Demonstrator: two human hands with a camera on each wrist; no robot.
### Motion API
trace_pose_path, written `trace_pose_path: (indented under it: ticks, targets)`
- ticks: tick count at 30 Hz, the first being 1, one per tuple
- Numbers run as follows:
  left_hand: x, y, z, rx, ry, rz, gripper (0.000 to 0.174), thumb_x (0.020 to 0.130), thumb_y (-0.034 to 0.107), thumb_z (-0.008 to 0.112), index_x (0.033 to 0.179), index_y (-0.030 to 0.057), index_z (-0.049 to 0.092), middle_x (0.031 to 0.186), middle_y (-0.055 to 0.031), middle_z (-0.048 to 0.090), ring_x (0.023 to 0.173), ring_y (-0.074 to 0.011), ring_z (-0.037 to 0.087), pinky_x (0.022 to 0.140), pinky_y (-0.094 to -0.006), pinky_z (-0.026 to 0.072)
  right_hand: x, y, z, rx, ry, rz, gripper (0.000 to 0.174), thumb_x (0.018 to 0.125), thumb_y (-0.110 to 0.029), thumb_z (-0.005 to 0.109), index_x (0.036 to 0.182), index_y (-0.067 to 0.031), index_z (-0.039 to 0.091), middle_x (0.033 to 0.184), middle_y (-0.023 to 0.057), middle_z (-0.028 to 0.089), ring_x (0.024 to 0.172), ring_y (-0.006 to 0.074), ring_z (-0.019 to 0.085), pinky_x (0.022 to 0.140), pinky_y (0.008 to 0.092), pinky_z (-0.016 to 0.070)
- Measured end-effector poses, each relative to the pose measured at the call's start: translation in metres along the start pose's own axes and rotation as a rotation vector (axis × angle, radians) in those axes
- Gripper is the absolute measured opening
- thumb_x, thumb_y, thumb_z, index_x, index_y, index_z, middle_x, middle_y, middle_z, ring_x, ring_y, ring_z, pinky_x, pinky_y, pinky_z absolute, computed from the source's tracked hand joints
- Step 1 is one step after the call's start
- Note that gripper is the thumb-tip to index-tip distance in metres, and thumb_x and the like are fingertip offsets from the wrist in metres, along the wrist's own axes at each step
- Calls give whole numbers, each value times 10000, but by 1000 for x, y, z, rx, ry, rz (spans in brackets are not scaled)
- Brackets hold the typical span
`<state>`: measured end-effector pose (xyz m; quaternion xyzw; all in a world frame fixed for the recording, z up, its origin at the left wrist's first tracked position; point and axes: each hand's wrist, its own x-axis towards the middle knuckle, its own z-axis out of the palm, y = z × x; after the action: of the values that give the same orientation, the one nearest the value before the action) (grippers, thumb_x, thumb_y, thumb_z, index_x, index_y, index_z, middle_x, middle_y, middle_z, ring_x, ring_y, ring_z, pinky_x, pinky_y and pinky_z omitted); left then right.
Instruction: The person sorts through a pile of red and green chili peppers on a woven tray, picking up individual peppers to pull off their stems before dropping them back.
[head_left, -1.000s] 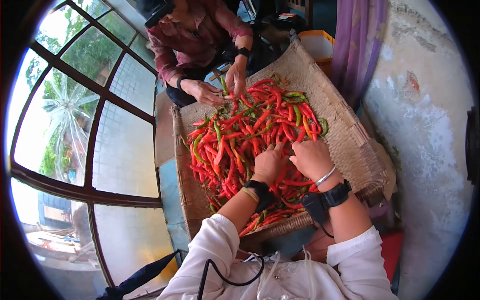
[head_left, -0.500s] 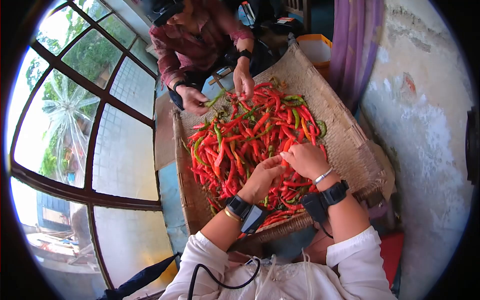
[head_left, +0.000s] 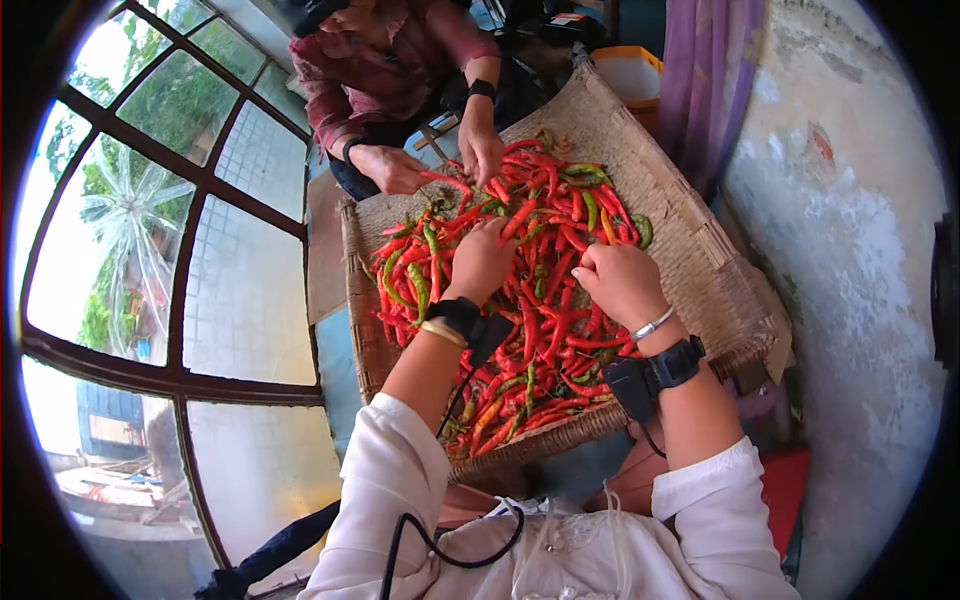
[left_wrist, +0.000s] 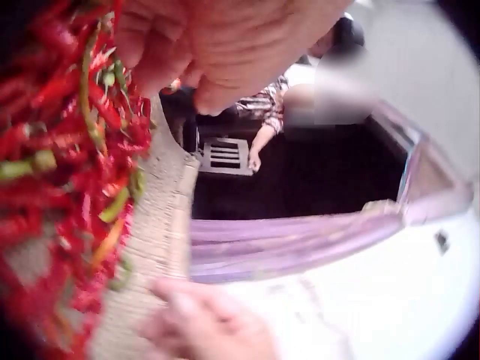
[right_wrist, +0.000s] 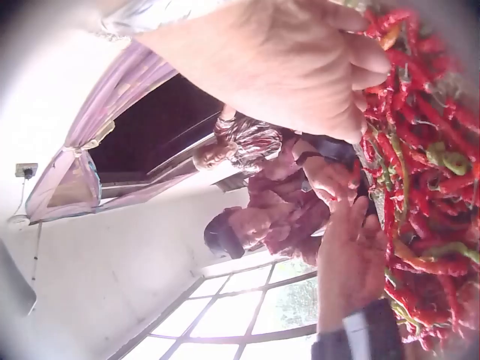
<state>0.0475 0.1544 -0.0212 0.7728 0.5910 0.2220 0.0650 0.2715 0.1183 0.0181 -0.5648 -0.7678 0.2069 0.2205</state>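
Note:
Red chili peppers point(head_left: 545, 325), with some green and orange among them, lie heaped on a woven tray point(head_left: 690, 240). Over the left middle of the heap is my left hand point(head_left: 483, 262), its fingertips close above the peppers. In the right wrist view this left hand point(right_wrist: 349, 251) shows loosely spread fingers and no pepper in them. My right hand point(head_left: 622, 288) hovers over the right side, fingers curled in toward the palm. No pepper shows in the right hand point(right_wrist: 300, 71) in its own wrist view.
Across the tray a person in a dark red shirt point(head_left: 400, 60) holds a red chili pepper point(head_left: 447, 182). A paned window point(head_left: 190, 210) stands on the left. At right are a purple curtain point(head_left: 700, 90) and a bare wall point(head_left: 840, 300). An orange-rimmed bucket point(head_left: 630, 78) stands behind the tray.
My hands met at a red chili pepper; now they are apart, the left further forward and left. A green pepper newly shows at the heap's left. The other person swapped a green pepper for a red one.

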Motion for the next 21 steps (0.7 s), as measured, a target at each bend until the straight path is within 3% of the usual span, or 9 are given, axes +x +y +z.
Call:
trace_pose_path:
  ticks: [2,3,6,9,14,16,18,20,21]
  targets:
    - [-2,21,4,152,-44,-223,344,759,191,564,1058,32,500,947,-177,562,845,-348,568,690,-415,477,0,1,1,-33,6,-11,183,719,-259,617,698,-78,603,640,110,593,640,290,582,586,399,458]
    - [-6,14,16,198,-5,-186,181,762,178,530,852,28,578,824,-164,590,780,-327,592,648,-411,488,-1,2,2,-66,17,-30,184,716,-263,617,694,-81,602,637,112,591,634,291,583,579,401,459]
    - [-5,11,29,291,-249,-260,182,741,218,551,785,51,609,928,-161,584,794,-312,587,666,-396,486,-1,3,6,-121,-1,-65,199,715,-278,590,683,-82,594,630,124,586,624,308,586,558,418,467]
    - [-9,13,38,304,-221,-217,190,754,247,510,723,89,611,740,-128,609,690,-295,595,608,-391,490,-3,-2,-1,-155,-91,-90,229,722,-289,607,707,-61,616,690,140,614,674,290,608,597,412,482]
    - [-14,56,4,-390,-111,-154,203,750,205,577,862,43,626,723,-152,607,684,-286,605,597,-370,471,-2,-4,-5,-7,-176,69,369,752,-413,556,741,-51,621,737,158,616,729,323,598,647,430,471]
    - [-14,73,-9,-535,-250,-195,228,742,202,613,895,33,615,707,-153,600,675,-272,602,596,-353,466,5,0,0,45,-109,123,362,753,-405,558,721,-47,604,738,167,612,725,333,594,641,440,464]
    - [-10,80,-21,-546,-263,-74,245,746,218,610,908,34,602,715,-154,602,660,-282,591,596,-354,464,12,11,8,180,-112,108,372,753,-411,557,719,-42,593,745,172,610,730,338,592,641,443,461]
    - [7,98,-55,-133,-351,57,287,747,231,613,954,34,581,780,-167,605,694,-305,593,607,-372,468,14,17,11,319,-133,103,383,752,-417,556,717,-37,582,752,178,608,735,344,589,642,447,457]
    - [17,94,-60,-73,31,175,379,751,254,609,1065,55,532,894,-190,590,768,-327,591,635,-396,477,15,18,11,224,-130,76,413,750,-445,550,733,-34,582,781,184,607,763,341,586,659,438,456]
